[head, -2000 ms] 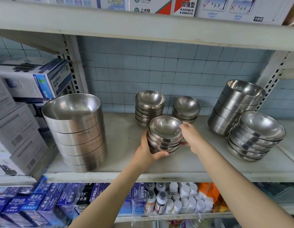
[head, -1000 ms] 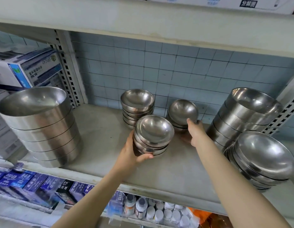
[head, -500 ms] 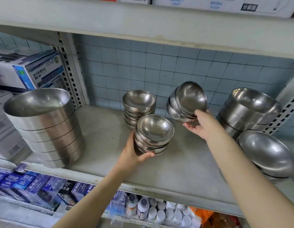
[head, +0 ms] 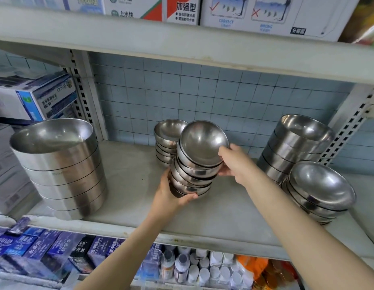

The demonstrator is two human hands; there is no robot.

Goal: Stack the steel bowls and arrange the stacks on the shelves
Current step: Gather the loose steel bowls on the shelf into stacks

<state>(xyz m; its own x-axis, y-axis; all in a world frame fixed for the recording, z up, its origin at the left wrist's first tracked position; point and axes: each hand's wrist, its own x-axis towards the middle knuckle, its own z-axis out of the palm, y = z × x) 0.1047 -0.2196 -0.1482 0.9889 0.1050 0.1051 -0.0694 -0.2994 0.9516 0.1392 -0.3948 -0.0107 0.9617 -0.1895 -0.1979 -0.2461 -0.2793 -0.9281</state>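
Observation:
A tall stack of small steel bowls [head: 194,172] stands tilted at the middle of the shelf [head: 223,208]. My left hand [head: 171,195] grips the bottom bowls from the left. My right hand [head: 234,162] holds the upper bowls at their right rim, pressed onto the lower ones. Behind it stands another small-bowl stack [head: 167,141], partly hidden.
A stack of wide straight-walled steel basins [head: 58,168] fills the shelf's left. On the right stand a tall basin stack [head: 294,147] and a leaning stack of wide bowls [head: 319,191]. Boxes [head: 35,99] sit far left; bottles [head: 194,271] and blue packets [head: 25,248] fill the shelf below.
My right hand lifted the back-right small stack and brought it left onto the stack in my left hand. The two stacks are now one taller stack.

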